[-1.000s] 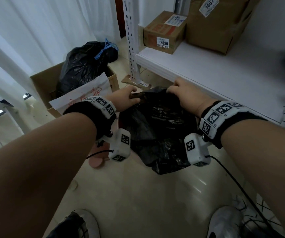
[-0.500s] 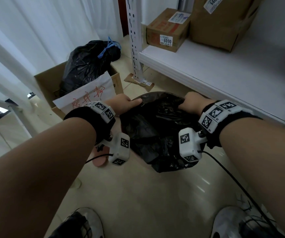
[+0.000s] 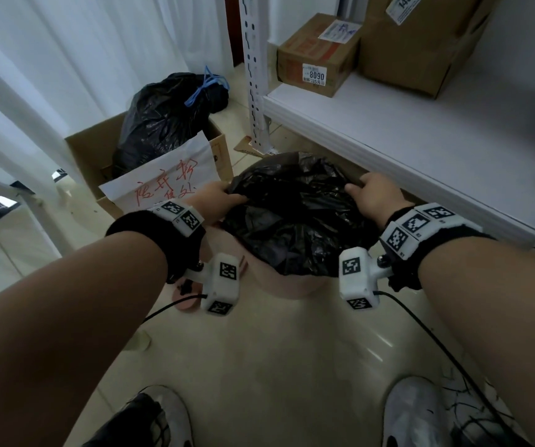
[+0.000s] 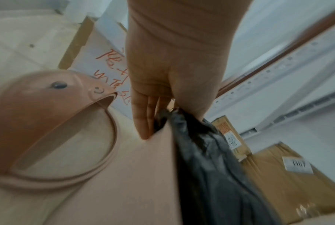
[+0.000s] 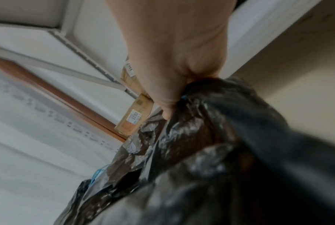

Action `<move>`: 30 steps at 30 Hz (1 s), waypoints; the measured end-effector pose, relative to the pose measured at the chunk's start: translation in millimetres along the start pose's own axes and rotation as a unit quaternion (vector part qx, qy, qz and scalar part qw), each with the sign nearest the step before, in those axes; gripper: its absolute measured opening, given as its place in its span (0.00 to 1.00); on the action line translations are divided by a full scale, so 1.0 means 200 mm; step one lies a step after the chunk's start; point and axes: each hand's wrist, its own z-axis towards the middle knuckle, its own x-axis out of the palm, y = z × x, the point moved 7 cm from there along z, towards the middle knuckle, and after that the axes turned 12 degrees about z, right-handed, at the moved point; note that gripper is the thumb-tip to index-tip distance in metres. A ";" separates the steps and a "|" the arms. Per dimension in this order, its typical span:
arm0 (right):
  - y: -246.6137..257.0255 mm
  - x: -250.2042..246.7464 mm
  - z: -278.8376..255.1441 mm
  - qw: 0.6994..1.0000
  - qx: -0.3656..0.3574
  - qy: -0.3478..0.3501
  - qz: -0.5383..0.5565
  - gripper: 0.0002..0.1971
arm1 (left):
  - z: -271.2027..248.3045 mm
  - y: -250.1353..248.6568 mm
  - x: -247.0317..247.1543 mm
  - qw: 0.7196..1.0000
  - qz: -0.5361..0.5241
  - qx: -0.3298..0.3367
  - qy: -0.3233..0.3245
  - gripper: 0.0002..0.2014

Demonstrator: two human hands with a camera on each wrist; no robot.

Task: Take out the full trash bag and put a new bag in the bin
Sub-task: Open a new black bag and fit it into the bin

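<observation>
A pink bin (image 3: 292, 287) stands on the floor in front of me with a black trash bag (image 3: 295, 217) spread over its mouth. My left hand (image 3: 217, 201) pinches the bag's edge at the bin's left rim; in the left wrist view the fingers (image 4: 143, 120) lie along the bin wall (image 4: 124, 175) with the black bag (image 4: 210, 152) under the thumb. My right hand (image 3: 371, 196) grips the bag's edge at the right rim, and the right wrist view shows it (image 5: 174, 97) holding bunched black plastic (image 5: 210, 144). A tied full black bag (image 3: 162, 114) with blue ties sits in a cardboard box.
The bin's pink lid (image 4: 47, 121) lies on the floor to the left. The cardboard box (image 3: 98, 146) carries a white sheet with red writing (image 3: 162, 179). A white shelf (image 3: 421, 130) with parcels (image 3: 317, 56) runs close on the right. My shoes (image 3: 414, 411) stand near.
Both hands have drawn back toward me along the bin's rim, pulling the bag's edge down over it. The pink wall of the bin now shows below the bag at the front.
</observation>
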 end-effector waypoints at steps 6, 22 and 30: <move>-0.09 0.02 -0.08 0.986 0.051 0.010 0.159 0.30 | -0.08 0.07 0.01 0.982 -0.190 -0.007 -0.005 0.22; 0.09 -0.15 -0.38 0.973 -0.223 -0.052 -0.027 0.16 | -0.40 -0.21 -0.13 0.929 0.289 0.200 -0.120 0.19; 0.12 -0.05 -0.54 0.923 -0.320 0.072 -0.202 0.39 | -0.48 -0.26 -0.03 0.832 0.472 0.275 -0.101 0.21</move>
